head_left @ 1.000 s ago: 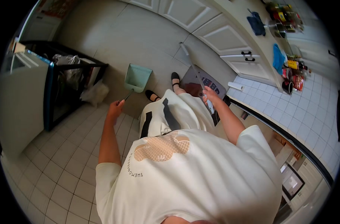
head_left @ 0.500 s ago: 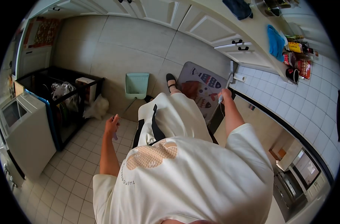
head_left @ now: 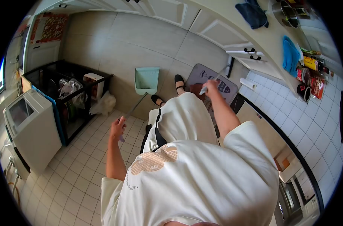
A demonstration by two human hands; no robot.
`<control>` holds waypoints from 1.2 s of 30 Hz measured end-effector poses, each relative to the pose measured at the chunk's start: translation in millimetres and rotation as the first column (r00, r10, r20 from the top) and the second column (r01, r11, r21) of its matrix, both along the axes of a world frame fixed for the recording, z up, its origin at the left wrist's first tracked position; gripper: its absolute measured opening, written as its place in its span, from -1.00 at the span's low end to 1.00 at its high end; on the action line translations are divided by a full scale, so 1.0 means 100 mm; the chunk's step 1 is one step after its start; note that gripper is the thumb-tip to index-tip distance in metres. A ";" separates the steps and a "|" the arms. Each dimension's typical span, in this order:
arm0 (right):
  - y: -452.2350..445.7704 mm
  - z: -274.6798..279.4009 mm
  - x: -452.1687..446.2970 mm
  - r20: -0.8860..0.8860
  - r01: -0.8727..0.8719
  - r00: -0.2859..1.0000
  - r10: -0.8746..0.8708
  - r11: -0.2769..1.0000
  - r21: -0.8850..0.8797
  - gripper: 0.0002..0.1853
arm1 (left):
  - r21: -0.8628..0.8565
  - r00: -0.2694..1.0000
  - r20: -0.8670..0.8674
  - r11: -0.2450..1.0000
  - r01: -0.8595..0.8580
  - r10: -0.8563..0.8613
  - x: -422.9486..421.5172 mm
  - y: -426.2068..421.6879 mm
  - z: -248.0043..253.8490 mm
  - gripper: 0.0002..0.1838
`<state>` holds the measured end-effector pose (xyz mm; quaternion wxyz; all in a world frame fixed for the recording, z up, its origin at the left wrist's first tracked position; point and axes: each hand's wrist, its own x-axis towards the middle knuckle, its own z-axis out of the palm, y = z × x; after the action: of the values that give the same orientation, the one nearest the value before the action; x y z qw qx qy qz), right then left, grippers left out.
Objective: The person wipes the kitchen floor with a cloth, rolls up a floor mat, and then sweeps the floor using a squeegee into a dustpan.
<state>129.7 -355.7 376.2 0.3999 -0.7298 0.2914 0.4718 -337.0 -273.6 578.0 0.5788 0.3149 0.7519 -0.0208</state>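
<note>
My left hand [head_left: 118, 128] is closed around the long thin handle of a pale green dustpan [head_left: 147, 80]. The pan lies on the grey floor in front of me, its open side pointing away. In my right hand [head_left: 211, 88] is the grip of a broom [head_left: 217, 77], fingers wrapped round it. Its narrow dark-and-light head [head_left: 229, 66] meets the floor near the lower cabinets, beyond the mat's far corner. The shaft crosses over a grey mat with fish pictures [head_left: 204, 71]. Whether any dirt lies in the pan, I cannot tell.
A black-framed rack [head_left: 86, 90] with bags stands left, beside a white appliance [head_left: 30, 124]. A pale plastic bag [head_left: 103, 103] rests by the rack. White cabinets [head_left: 216, 30] line the far side. A white roll [head_left: 248, 83] is near the tiled wall.
My right hand has moved left and forward with the broom, whose shaft now slants across the mat. The left hand still holds the dustpan; the whole view has shifted slightly.
</note>
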 end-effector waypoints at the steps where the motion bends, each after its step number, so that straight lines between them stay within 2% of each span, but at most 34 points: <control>1: 0.05 -0.04 -0.15 -0.073 0.004 0.997 -0.001 0.999 0.039 -0.90 | 0.002 1.000 0.000 1.000 -0.006 0.006 0.01 -0.01 -0.01 -0.60; 2: 0.12 -0.04 -0.34 -0.146 0.007 0.989 0.004 0.997 0.077 -0.94 | 0.007 1.000 0.000 1.000 -0.020 0.020 0.02 -0.02 -0.03 -0.61; 3: 0.30 0.32 -0.61 0.089 -0.148 0.986 0.141 0.986 0.080 -0.82 | 0.012 0.999 0.000 0.999 -0.035 0.035 0.02 -0.04 -0.03 -0.61; 4: 0.29 0.22 -0.75 0.055 -0.208 0.978 0.203 0.971 0.120 -0.62 | 0.014 0.999 -0.001 0.999 -0.046 0.046 0.04 -0.05 -0.01 -0.61; 8: 0.64 0.62 -1.27 -0.005 -0.264 0.964 0.266 0.959 0.107 -0.52 | 0.018 0.998 0.012 0.998 -0.063 0.063 0.01 -0.10 -0.01 -0.62; 10: 0.74 0.66 -1.46 -0.081 -0.382 0.914 0.396 0.912 0.148 -0.41 | 0.026 0.998 0.017 0.997 -0.069 0.068 -0.06 -0.13 -0.05 -0.62; 14: 0.93 0.70 -1.84 -0.073 -0.545 0.825 0.560 0.824 0.157 -0.41 | 0.021 0.996 0.030 0.996 -0.089 0.089 -0.20 -0.14 -0.14 -0.62; 20: 0.90 0.82 -2.19 -0.119 -0.669 0.713 0.691 0.721 0.180 -0.40 | 0.022 0.992 0.046 0.993 -0.119 0.118 -0.36 -0.21 -0.19 -0.61; 23: 0.74 0.98 -1.99 -0.098 -0.631 0.732 0.674 0.725 0.275 -0.42 | 0.042 0.992 0.053 0.992 -0.121 0.118 -0.45 -0.26 -0.23 -0.61; 25: 0.71 1.12 -1.75 0.013 -0.780 0.615 0.788 0.607 0.154 -0.43 | 0.055 0.991 0.054 0.990 -0.129 0.126 -0.51 -0.27 -0.27 -0.61; 29: 0.64 1.15 -1.30 0.041 -0.806 0.589 0.807 0.581 0.113 -0.42 | 0.038 0.992 0.048 0.992 -0.119 0.117 -0.59 -0.29 -0.35 -0.61; 30: 0.67 1.07 -1.21 0.040 -0.811 0.581 0.813 0.574 0.112 -0.42 | 0.040 0.994 0.052 0.994 -0.099 0.097 -0.61 -0.30 -0.39 -0.60; 32: 0.85 0.85 -1.10 0.161 -0.874 0.486 0.859 0.482 0.070 -0.42 | 0.047 0.996 0.053 0.996 -0.071 0.068 -0.66 -0.32 -0.49 -0.59; 36: 1.16 0.76 -1.25 0.115 -0.863 0.505 0.855 0.497 0.095 -0.41 | 0.034 0.997 0.065 0.998 -0.045 0.043 -0.67 -0.31 -0.55 -0.57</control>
<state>4.6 -239.4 452.5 0.1701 -0.7600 -0.1541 0.6080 -404.0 -304.3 523.3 0.5973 0.3092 0.7399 0.0154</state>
